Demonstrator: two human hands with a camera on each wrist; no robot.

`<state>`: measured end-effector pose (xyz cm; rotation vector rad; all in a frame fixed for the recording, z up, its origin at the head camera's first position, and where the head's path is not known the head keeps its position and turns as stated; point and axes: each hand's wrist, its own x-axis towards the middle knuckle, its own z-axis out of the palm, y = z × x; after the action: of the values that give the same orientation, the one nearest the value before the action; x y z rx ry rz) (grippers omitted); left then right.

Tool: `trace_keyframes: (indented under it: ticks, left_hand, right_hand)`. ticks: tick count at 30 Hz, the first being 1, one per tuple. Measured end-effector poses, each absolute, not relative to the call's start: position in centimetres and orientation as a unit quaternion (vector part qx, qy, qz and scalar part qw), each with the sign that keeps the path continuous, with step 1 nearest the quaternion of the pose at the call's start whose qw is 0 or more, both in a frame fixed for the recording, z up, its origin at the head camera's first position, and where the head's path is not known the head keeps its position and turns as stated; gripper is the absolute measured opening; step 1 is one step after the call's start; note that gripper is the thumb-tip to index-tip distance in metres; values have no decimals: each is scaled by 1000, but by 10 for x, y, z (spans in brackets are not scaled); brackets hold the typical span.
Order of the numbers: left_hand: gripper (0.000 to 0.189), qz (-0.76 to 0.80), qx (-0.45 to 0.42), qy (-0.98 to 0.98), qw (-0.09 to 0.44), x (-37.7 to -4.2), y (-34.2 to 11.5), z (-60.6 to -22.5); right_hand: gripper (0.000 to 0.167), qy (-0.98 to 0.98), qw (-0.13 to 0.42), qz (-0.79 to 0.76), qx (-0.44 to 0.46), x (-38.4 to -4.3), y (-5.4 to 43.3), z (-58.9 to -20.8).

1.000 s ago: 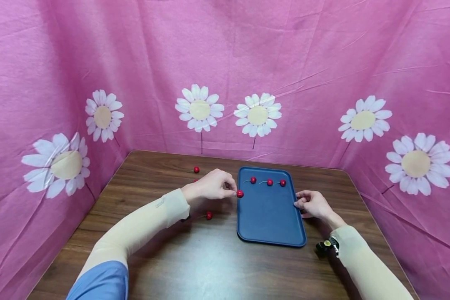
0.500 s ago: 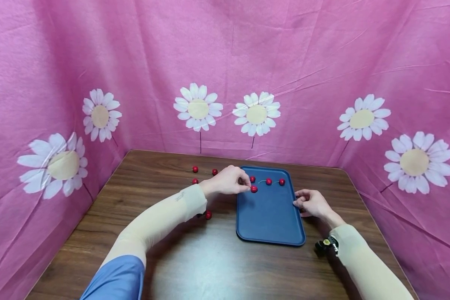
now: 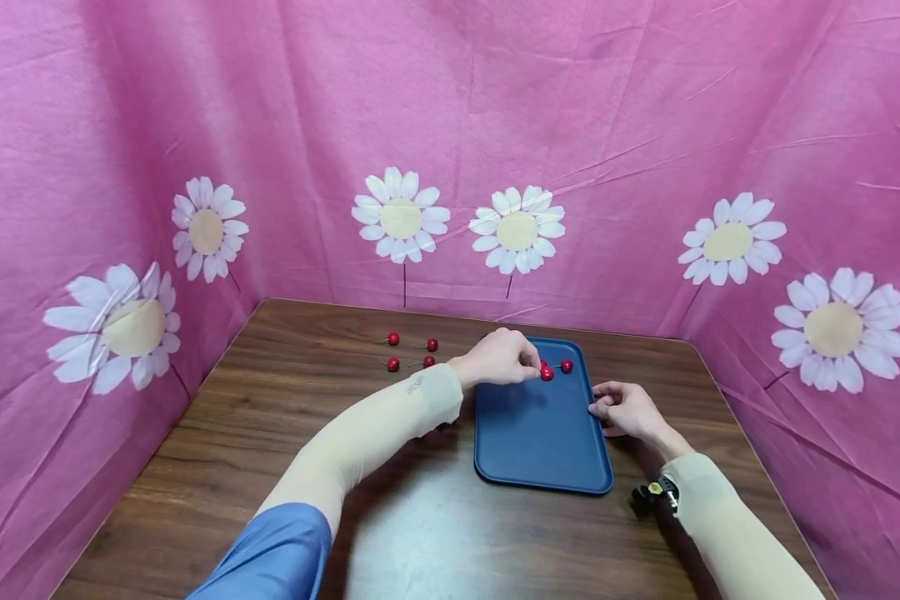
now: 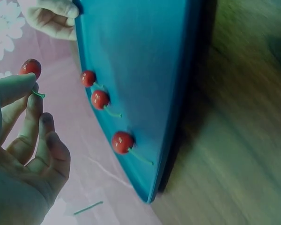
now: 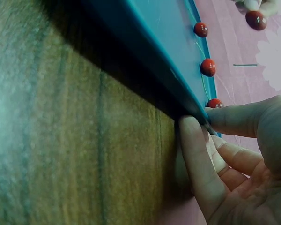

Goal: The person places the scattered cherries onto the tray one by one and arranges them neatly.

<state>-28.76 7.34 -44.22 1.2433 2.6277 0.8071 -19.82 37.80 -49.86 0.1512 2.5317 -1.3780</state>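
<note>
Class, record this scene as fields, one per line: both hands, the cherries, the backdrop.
Left hand: pinches a red cherry over the blue tray
Right hand: holds the tray's right edge
Tray cherries: three, near the far end
Loose cherries: at least four on the table, left of the tray
Backdrop: pink cloth with white flowers

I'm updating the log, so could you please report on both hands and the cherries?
Left hand pinches a cherry above the blue tray. Right hand grips the tray's side. Three other cherries lie on it. No obstruction visible.
</note>
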Motion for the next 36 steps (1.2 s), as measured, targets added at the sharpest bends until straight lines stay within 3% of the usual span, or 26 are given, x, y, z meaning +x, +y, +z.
trace_keyframes:
  ticks: [23,36]
  left_hand:
    - [16,208,376,895,122,-282,144,-472]
    - [23,196,357,902,142,-276,155,-480]
  right_hand:
    - [47,867,127,-480,50,-198,377,-499]
    - [47,867,123,-481,43,-198,378,-499]
